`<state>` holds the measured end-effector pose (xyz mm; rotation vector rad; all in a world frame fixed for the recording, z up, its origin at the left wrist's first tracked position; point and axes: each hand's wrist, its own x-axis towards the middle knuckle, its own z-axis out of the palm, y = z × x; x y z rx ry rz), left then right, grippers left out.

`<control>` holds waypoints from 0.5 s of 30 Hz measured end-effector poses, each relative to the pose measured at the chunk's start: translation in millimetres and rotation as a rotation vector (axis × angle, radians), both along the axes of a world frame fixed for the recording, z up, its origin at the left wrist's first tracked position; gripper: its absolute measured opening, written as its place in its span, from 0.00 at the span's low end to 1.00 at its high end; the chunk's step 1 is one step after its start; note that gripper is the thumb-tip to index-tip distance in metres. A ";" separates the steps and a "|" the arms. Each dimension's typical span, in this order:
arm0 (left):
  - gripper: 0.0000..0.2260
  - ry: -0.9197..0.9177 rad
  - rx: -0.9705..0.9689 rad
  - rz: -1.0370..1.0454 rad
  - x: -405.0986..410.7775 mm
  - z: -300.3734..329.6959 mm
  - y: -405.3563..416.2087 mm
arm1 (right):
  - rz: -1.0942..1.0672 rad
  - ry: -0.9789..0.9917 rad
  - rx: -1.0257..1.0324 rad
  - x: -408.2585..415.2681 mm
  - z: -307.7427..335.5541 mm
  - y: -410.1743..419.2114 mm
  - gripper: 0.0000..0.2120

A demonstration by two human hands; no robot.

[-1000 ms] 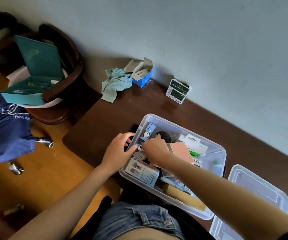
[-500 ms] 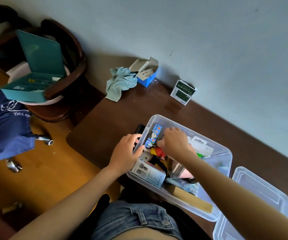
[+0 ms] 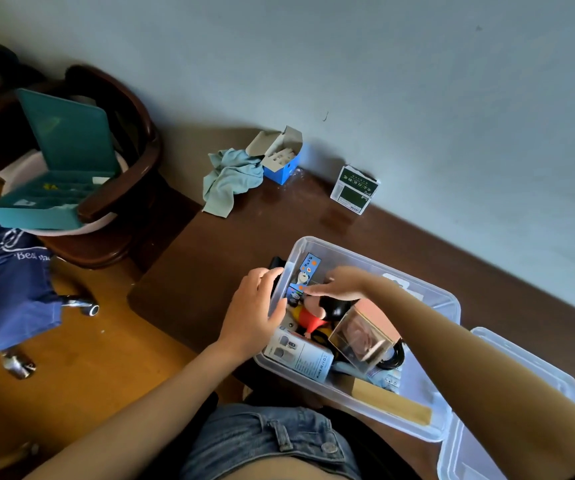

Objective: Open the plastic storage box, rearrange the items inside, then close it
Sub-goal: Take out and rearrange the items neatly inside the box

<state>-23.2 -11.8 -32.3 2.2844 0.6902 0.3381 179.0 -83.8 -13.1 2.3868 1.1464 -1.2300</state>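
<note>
The clear plastic storage box (image 3: 365,252) stands open on the dark brown table (image 3: 216,271); its lid (image 3: 521,368) lies beside it on the right. My left hand (image 3: 254,306) grips the box's left end wall, thumb inside. My right hand (image 3: 341,284) reaches into the far left corner, its fingers stretched onto a blue illustrated packet (image 3: 305,271) leaning on that wall. Below it lie a red and yellow figurine (image 3: 313,317), a clear case with a pink item (image 3: 362,334), a white carton (image 3: 299,356), a black cable (image 3: 395,358) and a wooden block (image 3: 390,403).
By the wall stand an open blue carton (image 3: 282,161), a crumpled teal cloth (image 3: 230,181) and a green and white box (image 3: 355,190). A dark wooden chair (image 3: 133,188) on the left carries an open teal case (image 3: 54,178). A blue garment (image 3: 2,278) hangs at the far left.
My right hand has moved from the box's middle up to the blue packet at the left end, uncovering the figurine and the clear case. My left hand stays on the box wall.
</note>
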 end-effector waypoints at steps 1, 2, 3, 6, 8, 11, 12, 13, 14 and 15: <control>0.20 -0.023 0.058 -0.020 2.8 3.1 -1.2 | -0.048 0.017 0.022 2.3 0.7 -0.6 0.36; 0.19 -0.049 0.107 -0.050 6.0 6.8 -2.6 | -0.086 0.032 0.042 3.9 0.8 -0.7 0.35; 0.18 -0.074 0.143 -0.093 10.2 10.4 -3.8 | -0.116 0.044 0.057 5.2 1.6 -1.1 0.34; 0.19 -0.035 0.093 -0.277 25.6 19.0 -11.1 | -0.177 0.086 0.089 7.9 2.5 -1.7 0.26; 0.24 0.078 0.054 -0.381 37.3 19.0 -16.2 | -0.179 0.109 0.098 9.6 2.7 -2.4 0.22; 0.29 0.306 0.177 -0.459 53.2 14.8 -21.9 | -0.186 0.166 0.082 12.3 0.5 -3.2 0.15; 0.28 0.328 0.209 -0.449 56.6 14.2 -23.3 | -0.160 0.160 0.075 13.1 -1.4 -2.4 0.14; 0.26 0.328 0.221 -0.425 59.4 14.2 -24.1 | -0.135 0.148 0.069 13.4 -2.5 -0.7 0.12; 0.26 0.321 0.217 -0.402 61.0 14.3 -24.7 | -0.117 0.147 0.066 13.9 -4.7 2.0 0.12; 0.25 0.314 0.204 -0.390 61.0 14.3 -25.3 | -0.108 0.158 0.059 13.7 -6.4 4.8 0.12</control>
